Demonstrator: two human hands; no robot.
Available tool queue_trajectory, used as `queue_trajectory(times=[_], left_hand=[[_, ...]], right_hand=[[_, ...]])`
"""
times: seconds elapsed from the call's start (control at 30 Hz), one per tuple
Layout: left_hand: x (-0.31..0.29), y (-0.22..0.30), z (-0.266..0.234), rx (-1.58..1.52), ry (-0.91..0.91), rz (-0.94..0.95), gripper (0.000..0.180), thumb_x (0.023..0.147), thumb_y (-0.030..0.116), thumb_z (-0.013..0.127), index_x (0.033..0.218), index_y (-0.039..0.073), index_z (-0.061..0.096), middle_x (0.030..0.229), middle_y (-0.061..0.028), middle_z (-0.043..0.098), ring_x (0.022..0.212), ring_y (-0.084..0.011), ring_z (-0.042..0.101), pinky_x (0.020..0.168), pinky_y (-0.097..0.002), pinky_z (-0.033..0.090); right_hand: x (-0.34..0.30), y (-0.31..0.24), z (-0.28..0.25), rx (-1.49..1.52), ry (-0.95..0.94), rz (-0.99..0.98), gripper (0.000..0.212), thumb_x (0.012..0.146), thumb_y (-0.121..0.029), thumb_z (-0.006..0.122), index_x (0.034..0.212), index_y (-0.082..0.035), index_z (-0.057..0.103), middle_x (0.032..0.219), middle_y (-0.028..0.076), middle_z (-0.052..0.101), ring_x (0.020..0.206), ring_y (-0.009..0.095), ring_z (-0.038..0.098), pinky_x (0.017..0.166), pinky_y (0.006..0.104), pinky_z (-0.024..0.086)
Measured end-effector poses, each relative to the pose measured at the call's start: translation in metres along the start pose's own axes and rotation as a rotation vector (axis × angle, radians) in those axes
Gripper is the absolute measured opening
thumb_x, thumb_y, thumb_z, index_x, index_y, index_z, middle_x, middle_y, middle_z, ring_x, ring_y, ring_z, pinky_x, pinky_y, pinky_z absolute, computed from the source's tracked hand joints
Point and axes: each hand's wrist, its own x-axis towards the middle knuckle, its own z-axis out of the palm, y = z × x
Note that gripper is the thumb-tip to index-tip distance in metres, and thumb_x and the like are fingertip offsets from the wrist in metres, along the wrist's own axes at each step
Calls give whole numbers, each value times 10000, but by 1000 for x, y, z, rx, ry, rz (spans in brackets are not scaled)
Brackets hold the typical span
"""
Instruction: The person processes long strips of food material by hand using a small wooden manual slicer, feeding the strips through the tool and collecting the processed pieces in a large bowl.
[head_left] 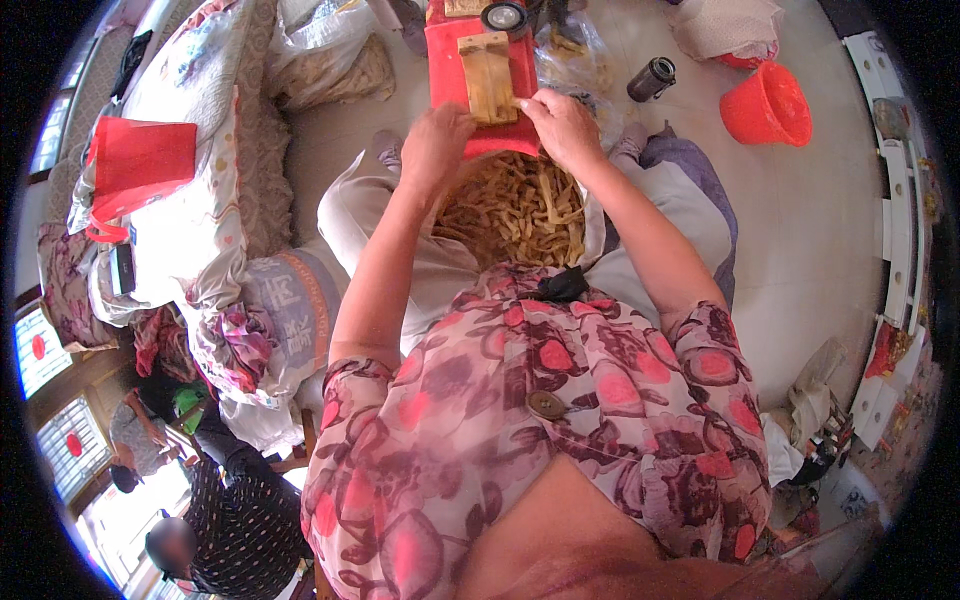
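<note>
A small wooden block (487, 75) lies on a red-covered bench (448, 60) in front of me, its near part yellowish and uneven. My left hand (438, 145) is closed at the block's near left corner, the fingertips curled out of sight. At the near right corner my right hand (563, 128) pinches with thumb and forefinger; what lies between them is too small to make out. Below the bench end, between my knees, a container holds many yellow-brown strips (525, 215), some long and curled; its rim is mostly hidden.
Plastic bags (335, 65) with pale contents lie at left of the bench. To the right stand a dark flask (652, 79) and a red bucket (765, 105). A red bag (145, 168) rests on the bed at left. Another person (240, 520) sits at lower left.
</note>
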Motion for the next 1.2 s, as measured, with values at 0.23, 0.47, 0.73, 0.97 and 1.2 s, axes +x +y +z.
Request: queue_trajectory(times=[0.23, 0.47, 0.73, 0.97, 1.2], left_hand=[[-48, 26, 10, -1512, -581, -632, 292, 886, 214, 537, 1132, 58, 529, 1102, -107, 557, 994, -242, 541, 852, -326, 440], [-52, 15, 31, -2035, -361, -776, 271, 963, 210, 357, 1082, 18, 507, 1026, -77, 542, 945, -182, 535, 858, -325, 429], [-58, 21, 24, -1033, -338, -329, 249, 859, 186, 487, 1047, 36, 553, 860, -75, 581, 809, -220, 572, 741, -351, 457], [-50, 35, -9, -426, 191, -16, 182, 845, 53, 455, 1006, 35, 538, 951, -178, 537, 900, -356, 520, 785, -392, 425], [-49, 25, -5, -1211, -171, -330, 167, 914, 94, 422, 1011, 11, 528, 953, -104, 568, 881, -211, 556, 791, -315, 444]], right_hand=[[-51, -50, -5, 155, 65, -582, 113, 837, -148, 584, 900, -64, 626, 766, 100, 595, 755, 272, 568, 653, 366, 442], [-81, -47, 11, 242, -14, -757, 142, 840, -103, 594, 961, -30, 595, 780, 118, 597, 737, 268, 584, 667, 315, 461], [-56, -43, 12, 336, 76, -402, 265, 905, -260, 510, 818, -11, 537, 610, 132, 523, 555, 237, 545, 525, 367, 416], [-59, -33, 6, 1426, -686, 532, 248, 914, -250, 482, 797, -41, 546, 664, 4, 549, 509, 95, 480, 450, 239, 378], [-64, -41, -9, 436, -230, -290, 320, 911, -307, 500, 825, -6, 566, 629, 46, 564, 549, 120, 528, 528, 283, 424]])
